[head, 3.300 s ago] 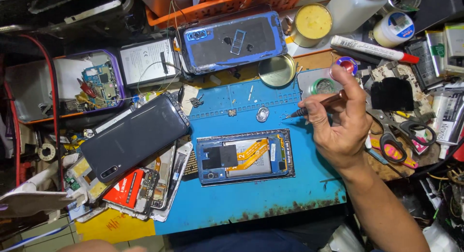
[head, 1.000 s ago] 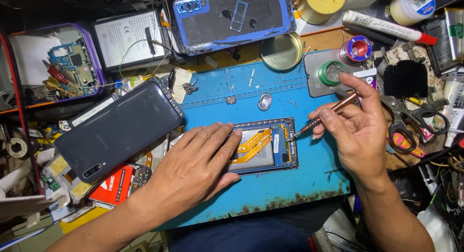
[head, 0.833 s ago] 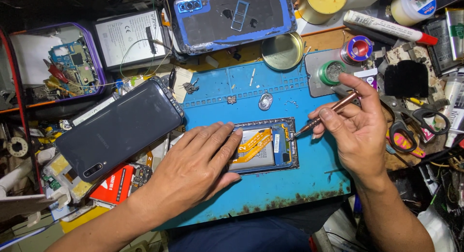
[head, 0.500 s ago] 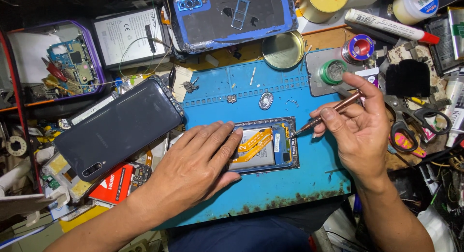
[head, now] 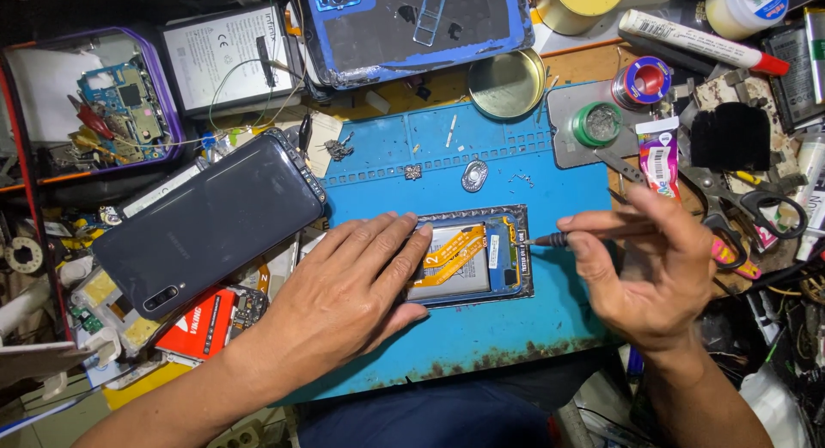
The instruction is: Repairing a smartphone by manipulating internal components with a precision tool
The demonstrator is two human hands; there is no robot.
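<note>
Unmoved: left hand [head: 348,285] on opened phone [head: 477,263] | right hand [head: 649,272] keeps screwdriver [head: 576,236]

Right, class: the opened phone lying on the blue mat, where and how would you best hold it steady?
Probably flat from above on its left half, as the left hand does. The opened phone lies face down and thin on the blue mat, so pressing suits it better than pinching. Coming from the left leaves the right edge free, where the right hand works the screwdriver.
</note>
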